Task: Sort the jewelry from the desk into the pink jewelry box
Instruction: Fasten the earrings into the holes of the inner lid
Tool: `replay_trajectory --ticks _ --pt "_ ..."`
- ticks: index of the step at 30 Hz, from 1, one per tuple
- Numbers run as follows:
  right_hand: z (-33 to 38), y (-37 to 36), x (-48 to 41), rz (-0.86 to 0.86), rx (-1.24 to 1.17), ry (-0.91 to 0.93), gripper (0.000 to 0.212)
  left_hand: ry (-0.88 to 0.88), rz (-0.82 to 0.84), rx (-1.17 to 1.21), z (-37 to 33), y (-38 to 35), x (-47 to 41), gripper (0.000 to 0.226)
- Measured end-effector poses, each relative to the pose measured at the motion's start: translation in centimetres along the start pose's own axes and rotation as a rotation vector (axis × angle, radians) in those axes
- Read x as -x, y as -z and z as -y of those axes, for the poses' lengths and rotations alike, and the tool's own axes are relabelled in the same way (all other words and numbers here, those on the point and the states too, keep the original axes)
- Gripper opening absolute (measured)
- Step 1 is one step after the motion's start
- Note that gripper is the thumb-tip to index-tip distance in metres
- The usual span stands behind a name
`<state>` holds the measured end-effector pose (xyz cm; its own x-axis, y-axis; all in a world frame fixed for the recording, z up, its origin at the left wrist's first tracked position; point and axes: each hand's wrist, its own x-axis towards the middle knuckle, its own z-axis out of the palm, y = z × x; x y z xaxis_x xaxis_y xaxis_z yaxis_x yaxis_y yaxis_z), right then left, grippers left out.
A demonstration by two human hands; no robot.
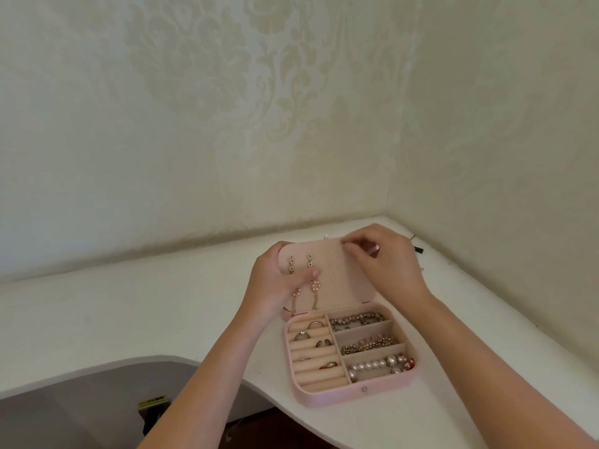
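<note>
Two hands work the lid (pixel 343 277): left hand (pixel 275 286) steadies it, right hand (pixel 385 257) fingers pinched on something tiny, likely a light, fiddly earring.

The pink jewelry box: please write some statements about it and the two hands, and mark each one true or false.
1. The pink jewelry box stands open on the white desk. True.
2. The pearl bracelet lies in the compartment farthest from the person. False: it lies in the nearest of the three right-side compartments.
3. Earrings hang on the inside of the lid. True.
4. The ring rolls are on the right side of the box. False: they are on the left side.
5. The left hand holds the lid's left edge, and the right hand is at its upper edge. True.
</note>
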<state>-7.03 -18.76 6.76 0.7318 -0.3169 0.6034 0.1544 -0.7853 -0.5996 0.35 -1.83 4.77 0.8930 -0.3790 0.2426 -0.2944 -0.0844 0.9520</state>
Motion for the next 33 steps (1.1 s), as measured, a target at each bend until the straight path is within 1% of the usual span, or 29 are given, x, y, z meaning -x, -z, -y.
replay_trajectory --ticks 2,4,6,9,14,19,24,26,30,33 --pt "-0.9 0.5 -0.6 -0.079 -0.040 -0.043 0.011 0.005 -0.016 0.005 0.0 -0.2 0.0 0.033" --pt "-1.6 0.6 -0.9 -0.088 -0.087 -0.085 0.013 0.013 -0.030 0.011 -0.1 -0.3 0.1 0.033" --pt "-2.1 0.4 -0.9 -0.075 -0.176 -0.127 0.015 0.014 -0.034 0.014 -0.1 -0.4 0.1 0.032" --pt "-2.4 -0.3 -0.3 -0.006 -0.333 -0.181 0.015 0.011 -0.045 0.014 -0.1 -0.6 0.1 0.031" --pt "-2.7 -0.4 0.4 0.026 -0.405 -0.146 0.015 -0.004 -0.042 0.009 -0.5 -0.7 0.4 0.031" --pt "-2.8 0.0 0.8 0.040 -0.414 -0.117 0.011 -0.028 -0.050 0.000 -0.6 -0.8 0.7 0.028" --pt "-3.0 0.0 0.9 0.039 -0.391 -0.105 0.009 -0.036 -0.021 0.007 -0.5 -0.6 0.6 0.032" --pt "-3.0 0.0 1.0 0.039 -0.384 -0.097 0.014 -0.043 -0.012 0.007 -0.5 -0.6 0.6 0.032" --pt "-3.1 0.0 1.0 0.047 -0.359 -0.096 0.010 -0.052 -0.059 -0.014 -0.1 -0.8 0.4 0.026" --pt "-3.2 0.0 1.0 0.051 -0.353 -0.100 0.012 -0.051 -0.081 -0.007 0.1 -0.8 0.4 0.022"
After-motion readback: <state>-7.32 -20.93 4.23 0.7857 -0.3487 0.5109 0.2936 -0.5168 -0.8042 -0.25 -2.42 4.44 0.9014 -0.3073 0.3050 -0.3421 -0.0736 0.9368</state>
